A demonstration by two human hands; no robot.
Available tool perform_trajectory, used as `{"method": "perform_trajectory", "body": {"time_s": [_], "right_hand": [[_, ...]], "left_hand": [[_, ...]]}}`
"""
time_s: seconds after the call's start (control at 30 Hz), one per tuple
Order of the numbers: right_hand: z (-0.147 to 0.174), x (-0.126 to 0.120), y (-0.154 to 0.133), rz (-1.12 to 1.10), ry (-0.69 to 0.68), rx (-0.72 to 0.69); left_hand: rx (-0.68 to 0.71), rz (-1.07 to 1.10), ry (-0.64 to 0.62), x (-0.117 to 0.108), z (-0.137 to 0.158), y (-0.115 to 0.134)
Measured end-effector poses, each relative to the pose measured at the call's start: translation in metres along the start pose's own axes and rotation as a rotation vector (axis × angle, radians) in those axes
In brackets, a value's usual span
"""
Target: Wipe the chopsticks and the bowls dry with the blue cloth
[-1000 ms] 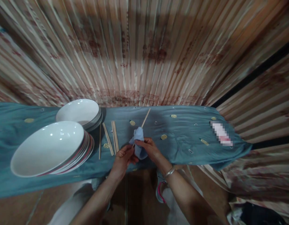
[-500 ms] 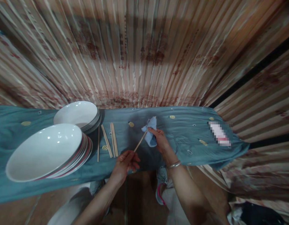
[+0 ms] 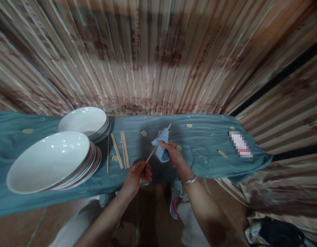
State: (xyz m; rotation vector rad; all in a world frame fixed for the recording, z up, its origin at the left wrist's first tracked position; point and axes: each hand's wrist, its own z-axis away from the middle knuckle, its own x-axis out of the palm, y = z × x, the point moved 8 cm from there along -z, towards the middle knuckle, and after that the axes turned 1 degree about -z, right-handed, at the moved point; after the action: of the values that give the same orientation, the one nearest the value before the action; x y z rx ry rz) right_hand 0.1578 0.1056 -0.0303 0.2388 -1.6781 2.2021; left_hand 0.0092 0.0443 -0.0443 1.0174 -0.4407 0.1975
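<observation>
My left hand (image 3: 138,174) grips the lower end of a wooden chopstick (image 3: 151,154), which slants up and to the right. In my right hand (image 3: 172,151) a light blue cloth (image 3: 162,155) is pinched around the upper part of that chopstick, and the stick's tip pokes out beyond the cloth. Both hands are over the near side of the table. To their left, several more chopsticks (image 3: 124,149) lie on the tablecloth, some side by side and a single one (image 3: 108,154) nearest the bowls.
A stack of large white dishes (image 3: 49,161) with red rims stands at the left front. Behind it is a stack of smaller white bowls (image 3: 82,120). A teal tablecloth (image 3: 199,144) covers the narrow table, with a pleated curtain (image 3: 148,61) behind. A blurred-out item (image 3: 241,144) lies at the right.
My right hand and the cloth have slid slightly down the chopstick toward my left hand. More of the chopstick's far tip now shows past the cloth.
</observation>
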Motion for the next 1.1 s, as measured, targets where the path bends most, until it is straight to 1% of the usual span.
{"method": "perform_trajectory", "body": {"time_s": [0.17,0.27,0.43,0.6,0.73,0.87,0.93,1.03,1.1], "right_hand": [[0.016,0.024,0.022,-0.031,-0.086,0.112],[0.021,0.033,0.03,-0.01,-0.148,0.145],[0.021,0.032,0.029,0.02,-0.156,0.124],[0.021,0.031,0.029,0.053,-0.165,0.128],[0.009,0.015,0.015,0.016,-0.068,0.077],[-0.007,-0.014,-0.008,-0.03,0.069,0.012],[-0.012,-0.028,-0.018,-0.046,0.115,-0.022],[-0.017,-0.045,-0.029,-0.041,0.156,-0.081],[-0.017,-0.051,-0.033,-0.028,0.169,-0.109]], "left_hand": [[0.026,0.009,0.005,-0.003,-0.001,0.004],[0.049,0.007,-0.005,-0.006,-0.002,0.005],[0.067,-0.01,0.006,-0.012,-0.005,0.004],[0.072,-0.035,0.011,-0.013,-0.005,0.004],[0.037,-0.065,0.0,-0.01,-0.004,0.0],[0.014,-0.09,-0.013,-0.008,-0.003,-0.005],[0.011,-0.097,-0.017,-0.007,-0.002,-0.006],[0.011,-0.107,-0.023,-0.005,0.0,-0.006],[0.005,-0.115,-0.03,-0.003,0.001,-0.006]]}}
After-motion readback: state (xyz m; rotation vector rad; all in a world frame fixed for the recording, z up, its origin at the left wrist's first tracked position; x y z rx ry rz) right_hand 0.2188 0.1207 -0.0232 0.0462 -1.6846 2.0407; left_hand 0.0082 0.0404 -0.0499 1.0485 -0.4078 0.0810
